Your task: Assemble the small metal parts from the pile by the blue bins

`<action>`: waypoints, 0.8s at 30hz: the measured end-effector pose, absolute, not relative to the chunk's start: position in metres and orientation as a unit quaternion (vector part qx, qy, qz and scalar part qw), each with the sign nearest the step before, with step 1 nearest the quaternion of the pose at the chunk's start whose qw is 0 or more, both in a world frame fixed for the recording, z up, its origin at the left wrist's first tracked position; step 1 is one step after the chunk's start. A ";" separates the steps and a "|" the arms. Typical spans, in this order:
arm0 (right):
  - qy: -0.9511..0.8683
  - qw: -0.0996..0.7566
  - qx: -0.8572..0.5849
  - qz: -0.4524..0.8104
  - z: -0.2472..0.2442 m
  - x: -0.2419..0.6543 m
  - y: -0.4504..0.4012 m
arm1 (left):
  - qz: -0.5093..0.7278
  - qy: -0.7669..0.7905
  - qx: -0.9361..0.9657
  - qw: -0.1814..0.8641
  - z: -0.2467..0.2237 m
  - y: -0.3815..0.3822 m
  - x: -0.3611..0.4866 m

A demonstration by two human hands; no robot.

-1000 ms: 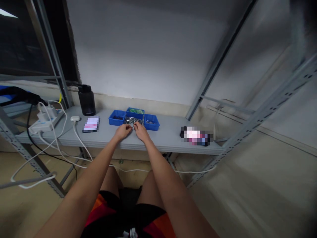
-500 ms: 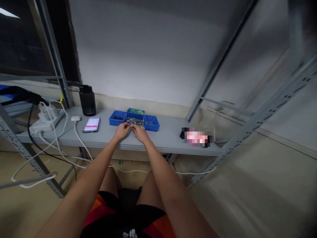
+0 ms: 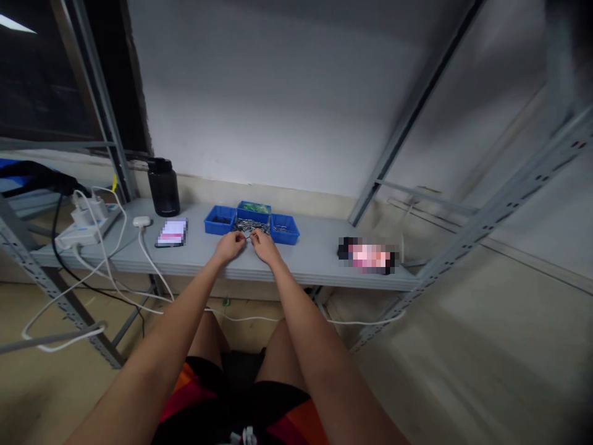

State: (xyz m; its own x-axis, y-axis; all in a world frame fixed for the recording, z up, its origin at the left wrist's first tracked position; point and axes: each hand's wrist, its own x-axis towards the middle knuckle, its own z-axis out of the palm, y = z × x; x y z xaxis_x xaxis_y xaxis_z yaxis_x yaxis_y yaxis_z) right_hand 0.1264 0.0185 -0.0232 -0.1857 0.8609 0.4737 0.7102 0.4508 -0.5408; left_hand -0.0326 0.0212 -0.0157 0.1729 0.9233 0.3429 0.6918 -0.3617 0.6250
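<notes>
My left hand [image 3: 230, 246] and my right hand [image 3: 264, 246] meet at the front of the blue bins, each with its fingertips pinched together. Between them shows a small thin piece [image 3: 248, 238], too tiny to name. Just beyond my fingers lies a heap of shiny slim metal parts [image 3: 252, 226]. The left blue bin [image 3: 218, 230] contains dark small pieces. In the right blue bin [image 3: 284, 237] are a few thin metal parts, and the rear blue bin [image 3: 254, 216] has something green inside.
The grey shelf [image 3: 315, 259] also bears a black bottle [image 3: 164, 188], a phone [image 3: 171, 233], a white charger [image 3: 141, 221], a power strip [image 3: 88, 225] with loose cables, and a blurred-out object [image 3: 367, 255] at right. Metal uprights stand at both ends, a wall behind.
My right hand has turned slightly and its fingertips have drawn a little away from the left ones. The left hand stays nearly in place; bins and other objects have not moved.
</notes>
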 end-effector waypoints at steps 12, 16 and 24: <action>-0.718 0.445 -0.511 0.159 -0.025 0.127 0.021 | 0.344 0.556 0.740 0.161 -0.011 0.016 -0.032; -0.737 0.448 -0.485 0.143 -0.027 0.128 0.023 | 0.343 0.558 0.738 0.161 -0.010 0.015 -0.032; -0.781 0.402 -0.463 0.118 -0.029 0.129 0.023 | 0.323 0.556 0.749 0.158 -0.011 0.016 -0.033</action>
